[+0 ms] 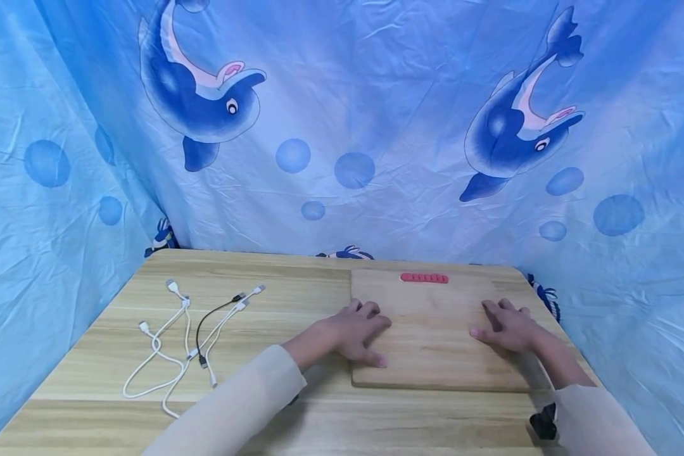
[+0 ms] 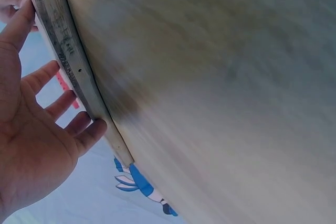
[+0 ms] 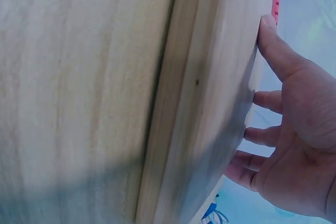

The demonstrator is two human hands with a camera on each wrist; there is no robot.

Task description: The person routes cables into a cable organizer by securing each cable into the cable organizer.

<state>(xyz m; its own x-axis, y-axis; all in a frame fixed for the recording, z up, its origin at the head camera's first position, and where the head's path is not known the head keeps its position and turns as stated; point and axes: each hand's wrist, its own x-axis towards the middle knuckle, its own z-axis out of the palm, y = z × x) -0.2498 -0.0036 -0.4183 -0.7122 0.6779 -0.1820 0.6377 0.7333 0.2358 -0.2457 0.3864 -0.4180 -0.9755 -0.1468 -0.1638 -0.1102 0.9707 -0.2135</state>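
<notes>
A flat wooden board (image 1: 427,354) lies on the right half of the table. On its top, near the far edge, is a slotted red strip (image 1: 424,278). My left hand (image 1: 356,332) rests on the board's left side with its fingers spread; in the left wrist view the fingertips (image 2: 97,129) touch the board beside its edge. Toward the board's right side, my right hand (image 1: 510,328) has its fingers spread, and in the right wrist view its fingertips (image 3: 269,22) touch the top surface. Neither hand grips anything.
White charging cables (image 1: 154,386) with several plugs lie loosely on the table's left side. A short black cable (image 1: 202,323) lies among them. Blue dolphin-printed cloth (image 1: 330,114) hangs behind and beside the wood-grain table (image 1: 296,278). A small black object (image 1: 543,422) shows beside the right sleeve.
</notes>
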